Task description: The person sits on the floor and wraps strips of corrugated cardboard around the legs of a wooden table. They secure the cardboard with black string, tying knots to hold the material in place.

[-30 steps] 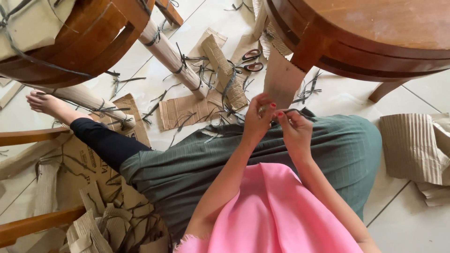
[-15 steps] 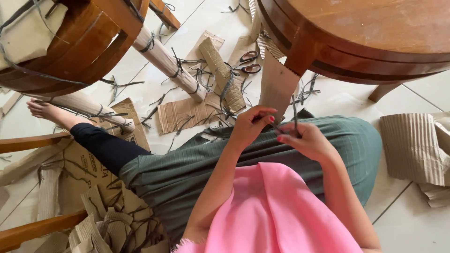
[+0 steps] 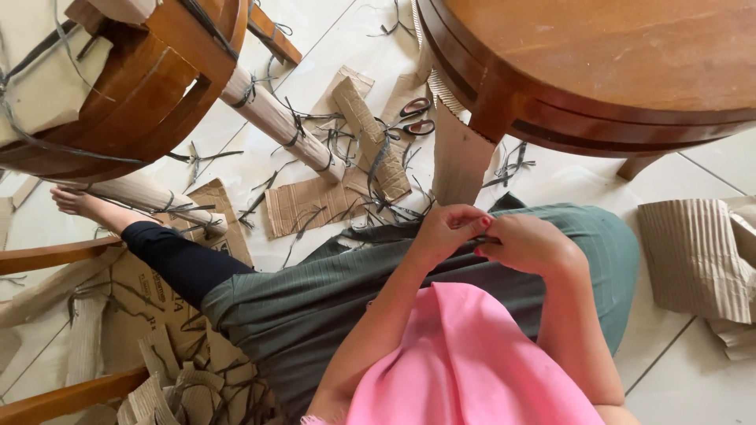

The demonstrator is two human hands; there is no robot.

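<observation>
I see a thin dark strap (image 3: 487, 238) right between the two hands, low in the middle, above the green lap (image 3: 346, 291). Only a tiny bit of it shows, so I cannot tell how long it is.

My left hand (image 3: 447, 230) curls in, with the thumb and fingers pinching the strap. The nails are red. My right hand (image 3: 529, 242) is bent into a loose fist and its fingertips meet the left ones at the strap. I think it pinches too, but its fingers hide the grip. Both arms come up from the bottom edge and bend in toward each other. A pink cloth (image 3: 465, 362) covers the elbows and the chest.

Just past the hands a table leg wrapped in card (image 3: 458, 157) stands on the white floor (image 3: 551, 189). The round wooden table (image 3: 598, 63) fills the top right and is cut off by the edge. Red scissors (image 3: 411, 116) lie on the floor near the leg, among card strips (image 3: 370, 134) and dark strap bits. A wrapped pole (image 3: 279, 122) lies to the left. A wooden chair (image 3: 134, 86) sits top left. A bare foot (image 3: 83, 203) sticks out on the left.
</observation>
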